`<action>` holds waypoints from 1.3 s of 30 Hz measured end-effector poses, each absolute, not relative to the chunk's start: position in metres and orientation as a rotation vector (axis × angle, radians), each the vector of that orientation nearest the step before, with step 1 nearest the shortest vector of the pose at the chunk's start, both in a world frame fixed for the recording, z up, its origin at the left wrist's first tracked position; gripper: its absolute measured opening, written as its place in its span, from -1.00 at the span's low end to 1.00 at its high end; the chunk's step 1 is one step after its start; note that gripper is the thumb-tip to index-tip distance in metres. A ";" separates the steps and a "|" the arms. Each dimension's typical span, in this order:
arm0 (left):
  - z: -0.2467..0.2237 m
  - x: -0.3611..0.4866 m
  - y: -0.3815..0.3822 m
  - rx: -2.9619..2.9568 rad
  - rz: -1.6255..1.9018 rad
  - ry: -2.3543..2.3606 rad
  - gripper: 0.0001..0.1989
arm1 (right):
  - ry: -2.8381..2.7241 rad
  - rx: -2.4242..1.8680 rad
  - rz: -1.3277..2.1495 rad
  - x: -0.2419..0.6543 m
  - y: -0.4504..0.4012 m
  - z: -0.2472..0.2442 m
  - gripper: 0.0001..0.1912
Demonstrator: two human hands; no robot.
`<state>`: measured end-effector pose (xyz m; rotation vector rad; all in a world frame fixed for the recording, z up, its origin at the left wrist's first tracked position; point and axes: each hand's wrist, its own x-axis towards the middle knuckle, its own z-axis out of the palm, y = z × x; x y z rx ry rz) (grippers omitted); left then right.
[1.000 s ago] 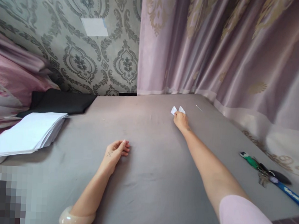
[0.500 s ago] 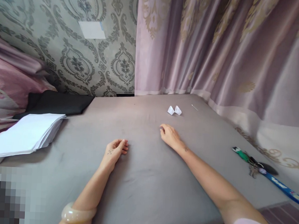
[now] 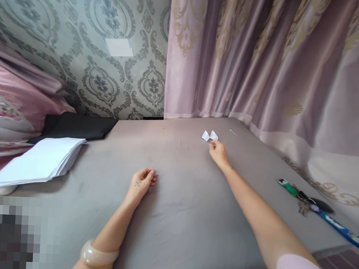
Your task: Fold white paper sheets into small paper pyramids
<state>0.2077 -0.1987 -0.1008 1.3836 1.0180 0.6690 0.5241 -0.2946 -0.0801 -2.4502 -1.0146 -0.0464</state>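
Observation:
On the grey sheet, toward the back, lies a small white folded-paper piece (image 3: pixel 206 136) with two pointed halves joined in the middle. My right hand (image 3: pixel 218 152) is stretched out to its near side. The fingers there are loosely curled, with a small gap at the tips, and they overlap the paper's lower edge in view; contact is hard to make out. Nearer to me, my left hand (image 3: pixel 143 181) rests on the sheet with thumb and fingers curled together and nothing visible in them. A pale bangle (image 3: pixel 98 254) circles the left wrist.
At the left lies a stack of white paper (image 3: pixel 41 159), with a folded black cloth (image 3: pixel 83 126) behind it. A thin white stick (image 3: pixel 233 132) lies right of the paper piece. Keys with a blue strap (image 3: pixel 340 227) lie at the right, near the curtain (image 3: pixel 333 118).
My right hand has moved forward and to the right, up to the folded-paper piece. The left hand keeps its curled pose on the sheet. The view has shifted slightly.

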 end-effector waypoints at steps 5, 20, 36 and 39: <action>-0.102 0.211 -0.196 1.367 0.659 1.042 -0.61 | -0.880 -2.531 -0.105 0.584 -0.287 -0.073 -0.61; -0.098 0.210 -0.192 1.351 0.604 1.058 -0.61 | -0.857 -2.651 -0.037 0.611 -0.279 -0.085 -0.69; -0.097 0.210 -0.192 1.369 0.613 1.053 -0.61 | -1.099 -2.517 -0.126 0.568 -0.261 -0.086 -0.66; -0.099 0.209 -0.192 1.362 0.618 1.042 -0.61 | -1.096 -2.540 -0.110 0.570 -0.257 -0.088 -0.70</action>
